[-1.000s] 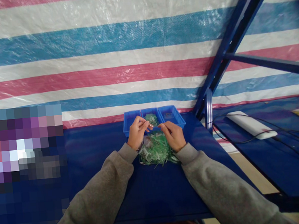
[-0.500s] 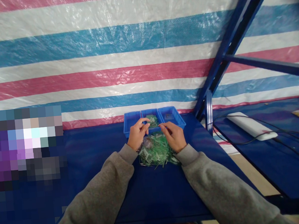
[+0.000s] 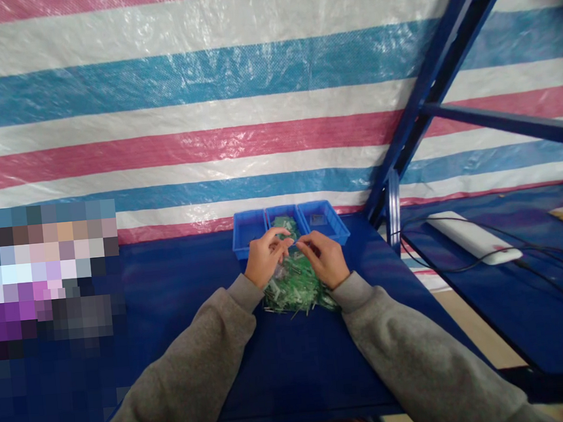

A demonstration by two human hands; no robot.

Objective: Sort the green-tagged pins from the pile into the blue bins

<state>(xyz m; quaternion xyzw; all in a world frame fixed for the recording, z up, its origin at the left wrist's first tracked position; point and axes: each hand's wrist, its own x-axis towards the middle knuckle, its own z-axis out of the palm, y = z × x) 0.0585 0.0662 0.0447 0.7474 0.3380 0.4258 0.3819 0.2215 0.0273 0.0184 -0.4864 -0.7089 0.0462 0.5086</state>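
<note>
A striped sheet [image 3: 201, 77] in red, white and blue backs the scene, cut off by the upper picture edge; before it stands a dark blue bench [image 3: 300, 373]. Clock positions are read from the green heap [image 3: 301, 288], twelve toward the sheet. The heap, of thin green and clear pieces too fine to separate by eye, lies on the bench between the forearms, its upper border partly hidden by the hands. Left hand [image 3: 262, 260], at half past ten: thumb and fingers gathered, forefinger arched; any piece among them is too small to confirm. Right hand [image 3: 329, 257], at half past one: thumb and forefinger drawn close, near the left fingertips; whether they pinch something cannot be told. Blue trays stand at eleven (left tray [image 3: 249, 223]), twelve (middle tray [image 3: 269, 213]) and one (right tray [image 3: 332, 223]). The middle tray, partly covered by the left hand, bears green matter; the right tray, a small flat item of unclear kind. At nine, a pixelated block [image 3: 48, 310] masks its contents. Toward three, dark cables [image 3: 555, 249] cross a white box [image 3: 475, 237].
</note>
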